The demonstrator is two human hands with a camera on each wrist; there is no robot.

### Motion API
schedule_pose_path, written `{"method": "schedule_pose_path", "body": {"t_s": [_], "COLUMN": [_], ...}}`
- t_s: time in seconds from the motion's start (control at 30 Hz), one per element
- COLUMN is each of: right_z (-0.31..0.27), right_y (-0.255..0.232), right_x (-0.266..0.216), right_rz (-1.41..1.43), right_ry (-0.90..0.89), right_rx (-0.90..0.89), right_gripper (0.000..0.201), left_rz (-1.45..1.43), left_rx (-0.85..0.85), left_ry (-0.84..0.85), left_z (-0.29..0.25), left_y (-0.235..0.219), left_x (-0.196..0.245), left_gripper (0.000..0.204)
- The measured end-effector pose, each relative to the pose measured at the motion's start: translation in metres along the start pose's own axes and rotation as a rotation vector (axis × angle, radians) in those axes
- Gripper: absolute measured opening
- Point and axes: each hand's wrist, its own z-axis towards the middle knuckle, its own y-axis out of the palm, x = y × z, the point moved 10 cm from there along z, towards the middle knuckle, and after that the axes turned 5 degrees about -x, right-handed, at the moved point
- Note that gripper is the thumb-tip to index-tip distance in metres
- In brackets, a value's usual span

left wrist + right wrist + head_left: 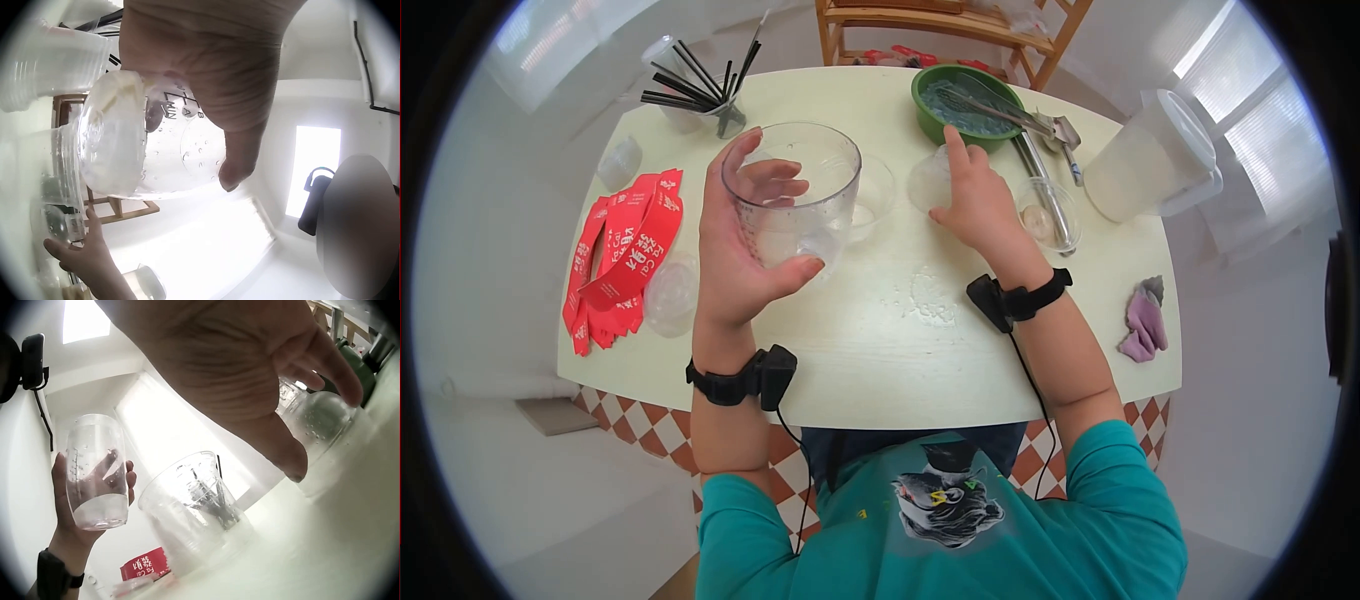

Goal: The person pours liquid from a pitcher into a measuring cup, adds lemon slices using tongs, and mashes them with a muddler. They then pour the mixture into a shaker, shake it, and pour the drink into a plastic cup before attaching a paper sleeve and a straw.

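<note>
My left hand [745, 235] grips a clear measuring cup [830, 165], thumb on the near side and fingers round the far side. Dark scale markings and water drops show on its wall in the left wrist view, and its bottom looks whitish. The cup is raised above the table. My right hand [980, 205] reaches to the back of the table, thumb and forefinger spread at the edge of a small clear plastic container [325, 419]. In the right wrist view a fingertip overlaps the container's rim. Between the hands stands a larger clear plastic cup [194, 515].
A green bowl [930, 110] with metal utensils sits at the back, near a lidded pitcher [1150, 160]. A clear dish [1065, 235] lies right. Black straws [700, 85], red printed strips [625, 235] and a purple cloth [1142, 320] lie around. Water wets the table [850, 370] mid-front.
</note>
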Motion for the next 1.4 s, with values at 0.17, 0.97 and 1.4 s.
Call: {"method": "schedule_pose_path", "body": {"t_s": [0.17, 0.97, 1.4], "right_z": [-0.028, -0.031, -0.027], "right_y": [-0.044, -0.004, -0.009], "right_x": [-0.042, -0.056, -0.052], "right_rz": [0.061, 0.186, 0.193], "right_ry": [-0.15, -0.438, -0.368], "right_rx": [0.094, -0.231, -0.211], "right_gripper": [0.073, 0.031, 0.062], "left_rz": [0.109, 0.707, 1.208], "left_rx": [0.004, -0.198, -0.471], "left_ry": [-0.065, -0.17, -0.135], "left_z": [0.0, -0.006, 0.02], "left_y": [-0.007, 0.01, 0.054], "left_x": [0.006, 0.019, 0.037], "left_gripper": [0.1, 0.097, 0.084]}}
